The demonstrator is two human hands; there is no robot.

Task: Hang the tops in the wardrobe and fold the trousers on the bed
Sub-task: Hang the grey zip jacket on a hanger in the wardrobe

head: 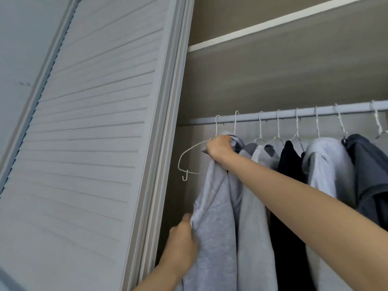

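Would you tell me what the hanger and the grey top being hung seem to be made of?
Hanger: thin white wire, probably coated metal, judging by its slim bent outline and small end hook. Grey top: soft matte knit, likely cotton jersey or fleece; it drapes in loose folds from the right hand.

1. Eight white wire hangers hook over one wardrobe rail.
2. Five tops hang there: three light grey tops, one black top, one dark grey top.
3. Two bare hands: left hand, right hand.
4. One louvred door.
5. One shelf above.
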